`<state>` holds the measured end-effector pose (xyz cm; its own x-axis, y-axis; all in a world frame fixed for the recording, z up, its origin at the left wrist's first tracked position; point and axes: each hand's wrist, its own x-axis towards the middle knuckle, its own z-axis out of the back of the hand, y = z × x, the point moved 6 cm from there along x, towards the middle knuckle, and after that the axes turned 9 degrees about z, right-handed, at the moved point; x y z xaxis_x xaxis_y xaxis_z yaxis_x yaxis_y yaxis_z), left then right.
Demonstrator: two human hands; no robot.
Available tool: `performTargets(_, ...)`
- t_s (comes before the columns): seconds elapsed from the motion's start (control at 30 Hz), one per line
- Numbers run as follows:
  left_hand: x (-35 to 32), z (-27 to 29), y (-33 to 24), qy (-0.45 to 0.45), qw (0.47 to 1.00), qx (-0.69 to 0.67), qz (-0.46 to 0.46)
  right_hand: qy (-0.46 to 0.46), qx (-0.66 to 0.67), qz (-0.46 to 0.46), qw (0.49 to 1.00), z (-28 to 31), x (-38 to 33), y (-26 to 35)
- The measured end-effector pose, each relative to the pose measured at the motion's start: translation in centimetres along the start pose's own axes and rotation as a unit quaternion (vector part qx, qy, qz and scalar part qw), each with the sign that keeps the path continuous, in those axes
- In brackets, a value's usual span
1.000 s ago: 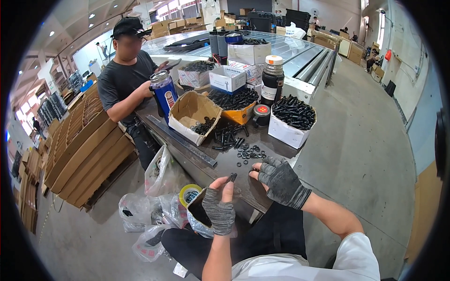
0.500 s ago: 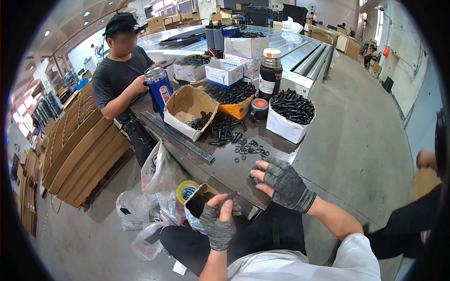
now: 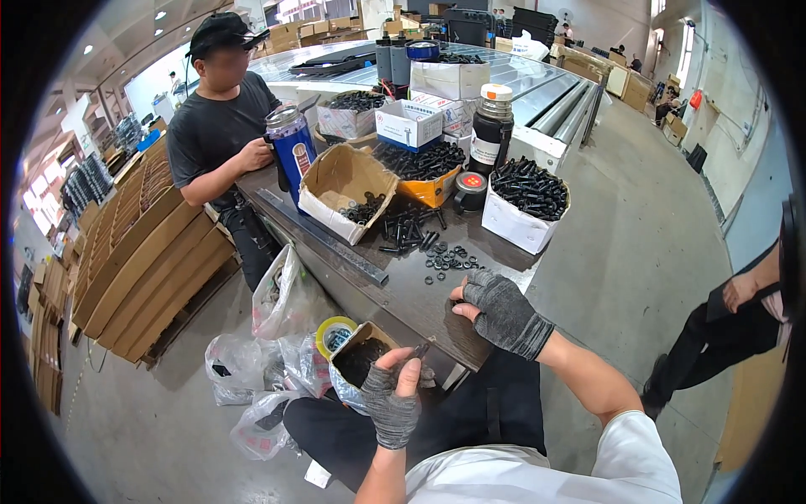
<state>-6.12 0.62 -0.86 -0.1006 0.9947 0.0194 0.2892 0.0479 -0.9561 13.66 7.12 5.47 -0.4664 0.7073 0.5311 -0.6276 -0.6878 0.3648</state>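
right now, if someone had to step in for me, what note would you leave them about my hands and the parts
Left hand: gloved, pinching a dark bolt over the small open box at the knee.
Right hand: gloved, resting on the dark table edge, close to the loose washers; whether it grips anything cannot be told.
Parts: loose bolts lie past the washers; a white box of bolts stands further right.
Done: the box at the knee already holds dark pieces.
Left: loose bolts and washers remain on the table.
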Motion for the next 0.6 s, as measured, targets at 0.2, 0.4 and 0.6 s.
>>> performTargets(0.2, -0.2, 0.1, 0.1, 0.009, 1.0, 0.004, 0.007, 0.034, 0.078, -0.013, 0.996, 0.4, 0.5, 0.0)
performTargets(0.4, -0.4, 0.2, 0.4, 0.01, 0.999, -0.001, 0.038, 0.088, 0.024, 0.016, 0.996, 0.0, 0.4, 0.3)
performTargets(0.6, -0.8, 0.9, 0.8, -0.001, 0.999, -0.016, 0.048, 0.032, -0.016, 0.024, 0.999, 2.0, 0.1, 1.6)
